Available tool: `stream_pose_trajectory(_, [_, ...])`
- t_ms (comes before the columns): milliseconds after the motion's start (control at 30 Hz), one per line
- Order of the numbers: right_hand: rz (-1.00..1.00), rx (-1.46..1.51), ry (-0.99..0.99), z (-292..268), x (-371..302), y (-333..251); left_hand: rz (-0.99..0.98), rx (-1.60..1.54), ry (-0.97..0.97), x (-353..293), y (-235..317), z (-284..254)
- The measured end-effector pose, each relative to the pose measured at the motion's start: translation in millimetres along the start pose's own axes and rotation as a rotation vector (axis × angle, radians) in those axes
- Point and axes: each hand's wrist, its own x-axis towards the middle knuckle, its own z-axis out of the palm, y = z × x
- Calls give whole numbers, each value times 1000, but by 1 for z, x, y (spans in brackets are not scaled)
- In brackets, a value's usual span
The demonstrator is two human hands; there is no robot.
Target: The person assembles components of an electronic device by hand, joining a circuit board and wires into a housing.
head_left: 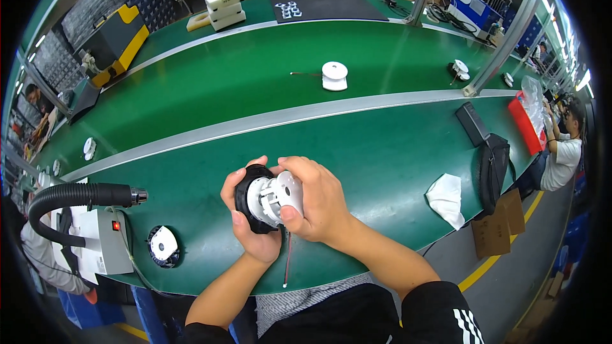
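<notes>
Just above the bench's near edge, I hold a two-part round piece between both hands. My left hand (260, 245) is closed around a black round housing (243, 200), thumb and fingers on its rim. Against its right side sits a white round plastic assembly (262, 202) with slots and posts, and my right hand (326, 204) grips its white disc end. Whether the two parts are fastened together I cannot tell. From below them hangs a thin red and black wire (288, 261) with a small white connector. A similar black ring with a white insert (164, 246) lies left of my hands.
A grey box with a black flexible hose (83, 192) stands at left. A white cloth-like piece (445, 200), a black pouch (494, 172) and a red bin (526, 124) are at right. Beyond a metal rail, a green belt (242, 67) carries more white assemblies (335, 76). Other people sit at both sides.
</notes>
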Motion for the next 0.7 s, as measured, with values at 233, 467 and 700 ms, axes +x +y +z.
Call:
stream_pose_trajectory(233, [22,86,6,6,-4,0,2,89,-34,-6,-1,-1])
stream_pose_trajectory(467, [-35,-9,28,11,-7,2,49,141,-30,-8,-1,0])
stream_pose_trajectory(700, [-72,-16,81,15,-10,5,54,199,-69,-10,1,-1])
